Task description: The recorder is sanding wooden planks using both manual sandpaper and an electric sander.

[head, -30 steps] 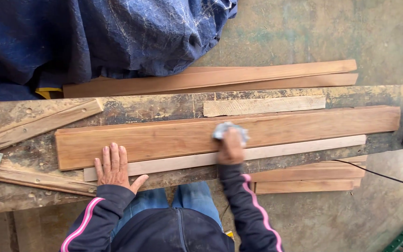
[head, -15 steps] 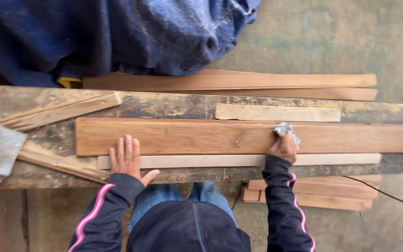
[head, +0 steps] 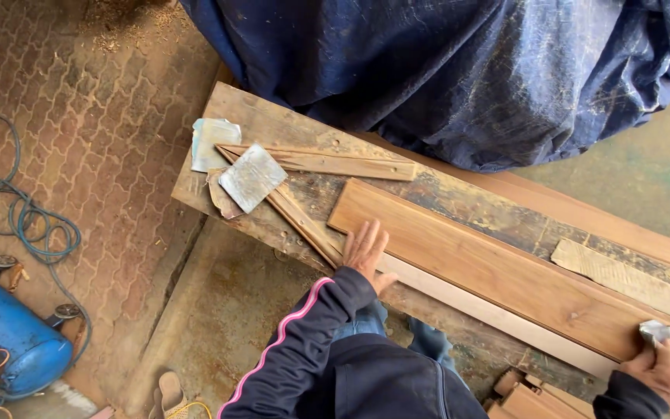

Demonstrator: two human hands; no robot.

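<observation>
A long reddish-brown wooden plank [head: 498, 271] lies along a worn workbench [head: 273, 128]. My left hand [head: 366, 250] rests flat, fingers spread, on the plank's near-left end and the pale strip [head: 505, 322] beside it. My right hand [head: 661, 371], at the lower right edge of view, grips a folded piece of grey sandpaper [head: 655, 332] pressed on the plank. Both sleeves are dark with a pink stripe.
Sandpaper sheets [head: 251, 177] and thin wood strips [head: 327, 161] lie on the bench's left end. A blue tarp [head: 467, 70] covers something behind. More boards [head: 630, 271] lie at right. A blue compressor tank [head: 1, 334] and a hose [head: 25, 217] are on the paved floor at left.
My right hand with the sandpaper has slid further right along the plank. The view has swung left and tilted, bringing the bench's left end and the floor into sight. My left hand stays on the plank.
</observation>
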